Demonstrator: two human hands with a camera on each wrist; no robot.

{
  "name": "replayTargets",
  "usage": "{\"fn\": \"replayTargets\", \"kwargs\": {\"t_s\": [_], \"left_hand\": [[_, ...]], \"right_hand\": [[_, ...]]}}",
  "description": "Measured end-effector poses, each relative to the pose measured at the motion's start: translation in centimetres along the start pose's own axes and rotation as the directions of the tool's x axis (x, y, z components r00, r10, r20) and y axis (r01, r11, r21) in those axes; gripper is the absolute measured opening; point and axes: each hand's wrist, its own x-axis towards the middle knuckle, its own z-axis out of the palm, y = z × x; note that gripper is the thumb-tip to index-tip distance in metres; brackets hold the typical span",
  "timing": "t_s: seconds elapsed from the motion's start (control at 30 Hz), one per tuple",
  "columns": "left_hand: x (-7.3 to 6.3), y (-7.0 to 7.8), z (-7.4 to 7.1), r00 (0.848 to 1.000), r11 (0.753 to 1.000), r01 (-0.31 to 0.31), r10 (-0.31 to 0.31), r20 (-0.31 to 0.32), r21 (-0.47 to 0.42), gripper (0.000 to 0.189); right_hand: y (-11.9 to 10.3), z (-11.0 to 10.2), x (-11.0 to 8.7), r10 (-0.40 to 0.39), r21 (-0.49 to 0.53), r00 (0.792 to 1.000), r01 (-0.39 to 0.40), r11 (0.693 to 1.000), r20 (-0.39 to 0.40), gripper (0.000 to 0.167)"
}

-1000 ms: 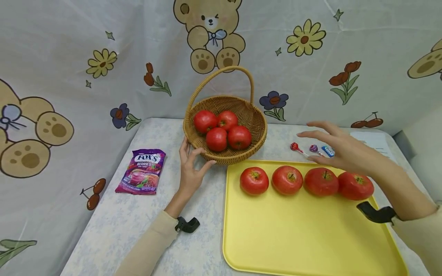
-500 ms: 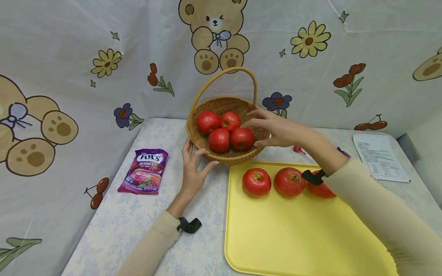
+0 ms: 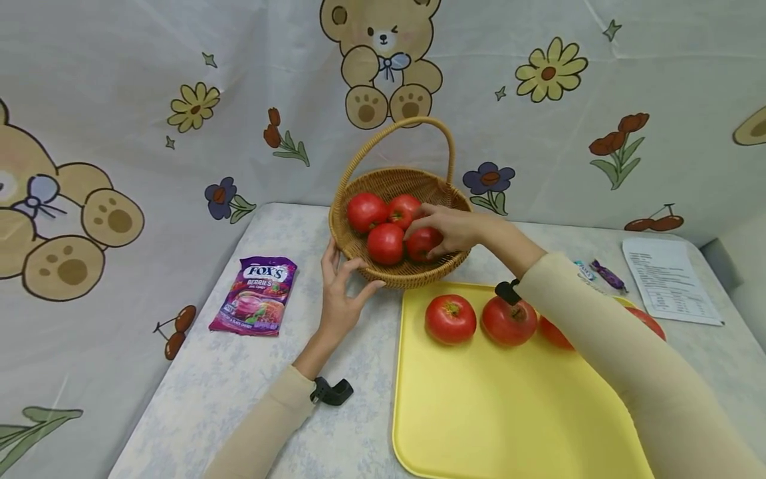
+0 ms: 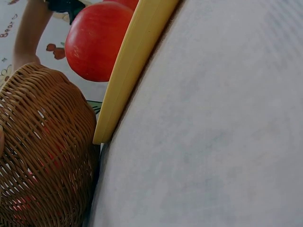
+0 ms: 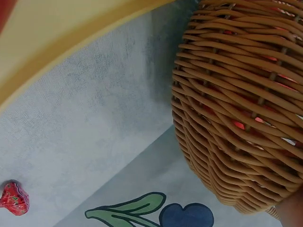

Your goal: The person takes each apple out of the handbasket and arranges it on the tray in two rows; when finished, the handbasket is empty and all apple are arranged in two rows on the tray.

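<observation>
A wicker basket with a tall handle stands at the back of the table, several red apples inside it. My left hand holds the basket's left front side, fingers along the wall and thumb at the lower front. Reaching in over the right rim, my right hand curls its fingers round the front right apple, which it partly covers. Both wrist views show mainly the outer weave of the basket, with red showing through the gaps.
A yellow tray sits in front of the basket, with a row of red apples along its back edge. The right sleeve hides part of that row. A purple candy bag lies left, wrapped candies and a printed sheet right.
My right hand has moved left from above the tray's back right into the basket and onto an apple. The left hand has stayed at the basket. The view has shifted slightly.
</observation>
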Motion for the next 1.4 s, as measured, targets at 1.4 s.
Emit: {"fn": "replayTargets", "kwargs": {"t_s": [1.4], "left_hand": [[-0.1,-0.3,0.0,1.000,0.999,0.017,-0.017,0.006,0.031,0.038]], "right_hand": [[-2.2,-3.6,-4.2,-0.095,0.081,0.953,0.124,0.989,-0.289,0.058]]}}
